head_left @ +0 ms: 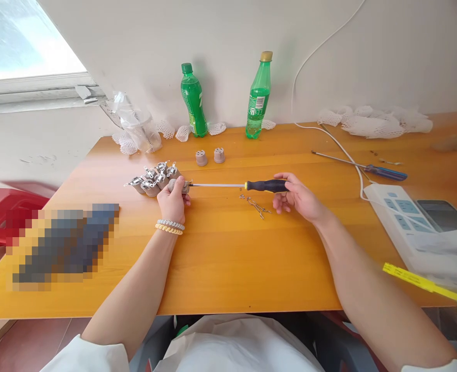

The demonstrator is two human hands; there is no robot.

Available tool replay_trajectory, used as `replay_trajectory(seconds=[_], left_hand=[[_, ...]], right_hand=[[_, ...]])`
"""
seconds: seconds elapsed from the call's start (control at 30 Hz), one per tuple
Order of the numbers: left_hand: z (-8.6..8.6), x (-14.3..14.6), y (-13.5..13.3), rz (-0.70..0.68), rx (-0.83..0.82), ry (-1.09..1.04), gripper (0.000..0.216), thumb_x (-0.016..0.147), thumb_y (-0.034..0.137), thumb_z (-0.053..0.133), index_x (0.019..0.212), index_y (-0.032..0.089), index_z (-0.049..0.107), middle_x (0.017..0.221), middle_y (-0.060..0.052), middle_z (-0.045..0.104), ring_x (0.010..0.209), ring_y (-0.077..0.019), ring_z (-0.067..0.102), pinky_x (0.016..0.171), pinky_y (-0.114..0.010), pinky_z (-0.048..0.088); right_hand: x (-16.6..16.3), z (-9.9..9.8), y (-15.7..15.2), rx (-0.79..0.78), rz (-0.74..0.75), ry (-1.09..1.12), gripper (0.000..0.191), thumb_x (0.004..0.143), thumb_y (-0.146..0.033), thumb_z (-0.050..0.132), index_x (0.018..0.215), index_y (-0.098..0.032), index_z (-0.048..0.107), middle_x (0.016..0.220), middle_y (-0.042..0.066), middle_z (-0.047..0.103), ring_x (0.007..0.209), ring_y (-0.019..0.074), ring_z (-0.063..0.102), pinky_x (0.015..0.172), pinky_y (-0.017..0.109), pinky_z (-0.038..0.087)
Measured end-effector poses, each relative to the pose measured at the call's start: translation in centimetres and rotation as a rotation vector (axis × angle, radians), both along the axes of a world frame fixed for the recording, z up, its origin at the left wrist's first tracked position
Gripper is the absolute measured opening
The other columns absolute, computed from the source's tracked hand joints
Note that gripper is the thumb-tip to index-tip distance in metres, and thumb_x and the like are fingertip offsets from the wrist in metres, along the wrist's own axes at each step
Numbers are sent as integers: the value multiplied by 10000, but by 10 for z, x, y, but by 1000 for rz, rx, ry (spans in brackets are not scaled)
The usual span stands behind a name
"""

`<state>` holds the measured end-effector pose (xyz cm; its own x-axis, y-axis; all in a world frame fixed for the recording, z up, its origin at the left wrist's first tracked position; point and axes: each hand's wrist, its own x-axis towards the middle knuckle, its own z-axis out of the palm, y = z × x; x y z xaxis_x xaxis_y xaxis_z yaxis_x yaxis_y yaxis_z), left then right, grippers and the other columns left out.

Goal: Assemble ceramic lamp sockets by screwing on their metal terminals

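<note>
My left hand (173,200) grips a small grey-brown lamp socket (185,188), thumb on top, with a metal strip at its right side. A screwdriver (267,185) with a black handle lies level, its tip against the socket. At the handle's end, my right hand (296,197) holds it between thumb and fingers. Several similar sockets with metal brackets (151,179) stand clustered just left of my left hand. Two sockets without visible brackets (201,158) stand farther back. Below the screwdriver lie small screws (242,197) and several thin metal strips (257,207).
Two green bottles (194,103) stand by the wall, near white foam nets (383,122) and a clear plastic bag (135,121). To the right are a blue-handled screwdriver (385,172), a white power strip (400,217), a phone (443,214) and a cable. A blurred patch covers the table's left.
</note>
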<state>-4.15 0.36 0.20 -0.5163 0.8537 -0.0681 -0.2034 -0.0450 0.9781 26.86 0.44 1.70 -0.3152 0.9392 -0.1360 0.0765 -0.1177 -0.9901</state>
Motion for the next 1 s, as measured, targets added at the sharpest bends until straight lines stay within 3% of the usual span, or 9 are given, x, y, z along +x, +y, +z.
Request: replay_trajectory(seconds=[0.13, 0.33, 0.43, 0.53, 0.63, 0.73, 0.87, 0.93, 1.0], left_hand=[[1, 1, 0, -19, -18, 3, 342, 667, 414, 709, 638, 165, 475, 559, 34, 485, 394, -64, 427, 323, -195, 331], [0, 1, 0, -31, -19, 14, 359, 668, 449, 706, 650, 162, 491, 572, 28, 500, 392, -70, 438, 308, -197, 322], [-1, 1, 1, -29, -18, 14, 360, 666, 450, 709, 650, 161, 495, 563, 32, 492, 390, -73, 438, 306, -199, 324], [-2, 1, 1, -28, -22, 13, 356, 667, 446, 709, 653, 160, 497, 566, 30, 495, 387, -75, 434, 306, -203, 327], [-2, 0, 1, -28, -21, 11, 350, 671, 441, 706, 657, 158, 500, 570, 27, 501, 382, -74, 431, 305, -204, 325], [-1, 0, 1, -29, -21, 7, 346, 676, 439, 700, 657, 157, 500, 573, 25, 504, 378, -72, 432, 302, -202, 319], [-2, 1, 2, -41, -15, 2, 347, 680, 448, 691, 659, 158, 500, 579, 25, 509, 376, -70, 436, 302, -201, 326], [-3, 1, 2, -43, -22, 4, 348, 678, 448, 692, 661, 159, 500, 579, 26, 509, 376, -70, 434, 302, -202, 329], [-4, 0, 2, -44, -35, 2, 348, 674, 446, 696, 663, 160, 499, 577, 26, 508, 377, -70, 433, 302, -203, 329]], right_hand=[[-1, -1, 0, 1, -14, 44, 382, 829, -454, 579, 1051, -284, 319, 587, -55, 620, 473, 151, 570, 430, 229, 349], [2, -9, 2, 19, -103, -259, 460, 856, -659, 374, 814, -209, 462, 360, -55, 413, 304, 103, 364, 359, 244, 284], [2, -6, 3, -41, -65, -145, 507, 859, -675, 314, 865, -198, 487, 404, -18, 482, 329, 115, 407, 368, 244, 257], [1, 0, 1, -87, -16, 82, 395, 821, -565, 500, 1044, -256, 395, 559, -22, 600, 429, 136, 506, 408, 226, 273], [-1, 1, 0, -54, -47, 63, 438, 771, -470, 638, 1034, -283, 342, 577, -63, 595, 458, 123, 514, 436, 214, 303], [-2, -4, 0, 23, -107, -94, 373, 818, -571, 545, 931, -243, 407, 468, -66, 516, 400, 118, 465, 425, 232, 321], [0, -9, 3, 22, -143, -274, 536, 851, -690, 323, 696, -195, 458, 374, -12, 440, 346, 115, 422, 405, 259, 296], [0, -6, 4, -33, -103, -164, 559, 858, -684, 283, 729, -184, 496, 446, 23, 509, 387, 123, 453, 403, 254, 271], [0, -2, 3, -68, -66, 27, 429, 846, -617, 397, 854, -201, 504, 557, 19, 567, 461, 128, 494, 415, 237, 263]])
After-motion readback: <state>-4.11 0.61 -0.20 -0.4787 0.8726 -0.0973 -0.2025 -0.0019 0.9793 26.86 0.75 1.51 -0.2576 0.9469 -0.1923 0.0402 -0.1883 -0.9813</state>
